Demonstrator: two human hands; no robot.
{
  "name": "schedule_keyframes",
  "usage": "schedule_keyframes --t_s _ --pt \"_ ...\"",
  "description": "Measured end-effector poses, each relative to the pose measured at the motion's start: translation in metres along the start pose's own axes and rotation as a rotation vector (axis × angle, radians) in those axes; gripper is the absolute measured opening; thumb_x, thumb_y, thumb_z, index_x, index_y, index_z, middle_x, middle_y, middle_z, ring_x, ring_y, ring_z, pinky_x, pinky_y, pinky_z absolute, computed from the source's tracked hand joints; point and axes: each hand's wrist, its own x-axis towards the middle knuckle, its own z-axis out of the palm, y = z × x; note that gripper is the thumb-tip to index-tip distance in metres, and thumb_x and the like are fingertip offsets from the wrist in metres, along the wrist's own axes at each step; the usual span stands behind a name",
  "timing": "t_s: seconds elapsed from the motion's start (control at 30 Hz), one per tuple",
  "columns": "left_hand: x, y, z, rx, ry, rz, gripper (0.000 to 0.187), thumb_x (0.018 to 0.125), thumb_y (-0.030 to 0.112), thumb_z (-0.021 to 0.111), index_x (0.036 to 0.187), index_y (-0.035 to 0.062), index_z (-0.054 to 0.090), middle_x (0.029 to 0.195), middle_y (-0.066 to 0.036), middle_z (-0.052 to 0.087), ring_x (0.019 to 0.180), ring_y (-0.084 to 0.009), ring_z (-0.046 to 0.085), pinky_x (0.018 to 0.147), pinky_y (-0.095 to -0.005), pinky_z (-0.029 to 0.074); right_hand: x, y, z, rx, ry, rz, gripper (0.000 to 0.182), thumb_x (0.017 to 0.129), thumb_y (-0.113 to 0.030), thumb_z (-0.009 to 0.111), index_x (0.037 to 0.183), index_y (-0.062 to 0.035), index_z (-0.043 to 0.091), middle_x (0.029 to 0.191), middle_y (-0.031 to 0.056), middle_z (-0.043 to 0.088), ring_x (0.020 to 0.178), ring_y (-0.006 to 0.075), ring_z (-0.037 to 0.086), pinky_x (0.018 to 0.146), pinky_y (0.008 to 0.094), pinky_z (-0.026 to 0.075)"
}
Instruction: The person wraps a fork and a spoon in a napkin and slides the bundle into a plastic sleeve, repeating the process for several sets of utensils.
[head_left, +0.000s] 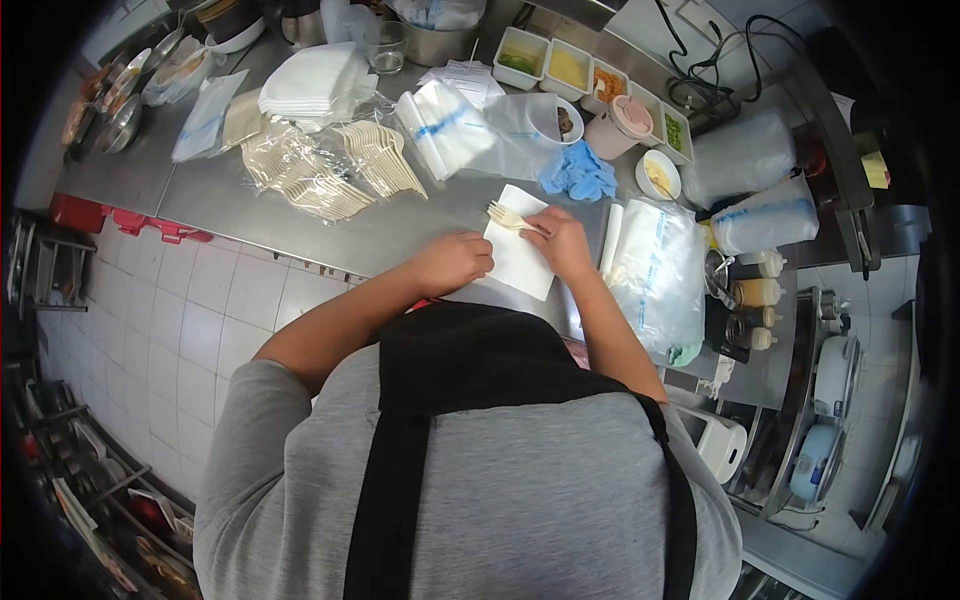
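Note:
A white paper napkin [517, 265] lies slantwise on the steel counter in front of me. Across its upper part rests a pale fork [510, 217], tines pointing left. My right hand [557, 240] pinches the fork's handle between thumb and fingers. At the napkin's left edge is my left hand [456, 262], its fingers curled closed on that edge; the fingertips are partly hidden. Further left on the counter are pale forks [385, 160] in a clear plastic bag, and more bagged cutlery [300, 178] next to them.
A stack of white napkins [315, 85] stands at the back left. Plastic bags [655, 265] lie at my right, near sauce bottles [757, 292]. Behind are a crumpled blue glove [580, 172], a pink-lidded container [618, 127] and food tubs [566, 70]. The counter's front edge [270, 250] runs beside me.

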Motion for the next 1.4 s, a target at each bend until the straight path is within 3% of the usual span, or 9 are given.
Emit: schedule_keyframes --t_s 0.17,0.37,0.5,0.6,0.8,1.03,1.13,1.27,1.4 --pt "0.004 0.009 -0.001 0.006 0.054 -0.091 0.007 0.08 0.014 0.06 0.081 0.0089 0.056 0.089 -0.006 0.055 0.092 -0.0258 0.053 0.078 -0.0379 0.044 -0.006 -0.015 -0.012 -0.056 0.073 -0.115 0.03 0.068 -0.022 0.08 0.093 -0.0077 0.07 0.094 0.0077 0.063 0.092 0.0317 0.059 0.079 0.0405 0.048" --pt "0.028 -0.012 -0.014 -0.282 0.107 -0.222 0.012 0.078 0.014 0.065 0.085 0.0086 0.056 0.089 -0.007 0.056 0.092 -0.0286 0.053 0.08 -0.0397 0.043 -0.026 -0.043 -0.033 -0.084 -0.164 -0.193 0.017 0.069 -0.014 0.077 0.08 -0.0084 0.065 0.093 0.01 0.06 0.093 0.032 0.055 0.084 0.0407 0.043" --pt "0.05 -0.02 -0.038 -0.337 0.162 -0.347 0.018 0.078 0.018 0.068 0.09 0.0083 0.059 0.092 -0.009 0.058 0.094 -0.0292 0.053 0.083 -0.0398 0.043 0.002 -0.023 -0.033 -0.092 0.074 -0.136 0.009 0.072 -0.013 0.071 0.079 -0.0081 0.067 0.092 0.0097 0.061 0.091 0.0316 0.055 0.08 0.0414 0.044" --pt "0.069 -0.037 -0.036 -0.252 0.191 -0.364 0.024 0.079 0.021 0.069 0.098 0.0088 0.061 0.096 -0.008 0.059 0.099 -0.0284 0.053 0.087 -0.0398 0.043 0.02 -0.007 -0.033 -0.141 0.077 -0.05 0.008 0.074 -0.014 0.07 0.077 -0.0074 0.067 0.091 0.0102 0.062 0.089 0.0322 0.056 0.079 0.0411 0.045" --pt "0.101 -0.056 -0.013 0.164 -0.075 -0.441 0.028 0.079 0.023 0.069 0.102 0.01 0.062 0.106 -0.007 0.057 0.104 -0.0267 0.053 0.09 -0.0419 0.043 0.037 0.022 -0.008 -0.262 0.077 0.026 0.01 0.075 -0.017 0.07 0.079 -0.0092 0.065 0.091 0.0075 0.061 0.09 0.0302 0.056 0.077 0.0417 0.045" --pt "0.097 -0.065 0.016 0.222 0.079 -0.302 0.02 0.077 0.02 0.065 0.093 0.0088 0.06 0.1 -0.007 0.056 0.1 -0.026 0.054 0.086 -0.0406 0.042 0.034 0.028 0.003 -0.171 0.199 -0.039 0.02 0.074 -0.019 0.072 0.088 -0.0075 0.064 0.096 0.0078 0.059 0.094 0.0294 0.055 0.079 0.041 0.044" --pt "0.091 -0.065 0.018 0.26 0.138 -0.204 0.017 0.078 0.02 0.062 0.091 0.0099 0.059 0.095 -0.006 0.057 0.097 -0.0251 0.054 0.083 -0.0391 0.042 0.035 0.015 -0.016 -0.145 0.058 -0.085 0.024 0.072 -0.02 0.073 0.09 -0.0053 0.064 0.097 0.0097 0.058 0.098 0.0311 0.053 0.082 0.0412 0.044" --pt "0.082 -0.063 0.009 0.217 0.219 -0.086 0.013 0.079 0.019 0.06 0.089 0.0114 0.058 0.091 -0.004 0.056 0.094 -0.0229 0.054 0.082 -0.0372 0.042 0.037 0.017 -0.027 0.021 -0.24 0.145 0.026 0.071 -0.016 0.072 0.09 -0.0007 0.061 0.09 0.0152 0.061 0.086 0.0331 0.059 0.076 0.0399 0.047" --pt "0.084 -0.063 0.002 0.172 0.309 -0.166 0.016 0.079 0.018 0.057 0.094 0.0126 0.061 0.093 -0.003 0.056 0.094 -0.0212 0.053 0.082 -0.0358 0.041 0.012 0.011 -0.044 0.143 -0.184 0.257 0.023 0.073 -0.011 0.071 0.089 0.0009 0.059 0.08 0.0158 0.063 0.074 0.0319 0.062 0.068 0.0371 0.048"
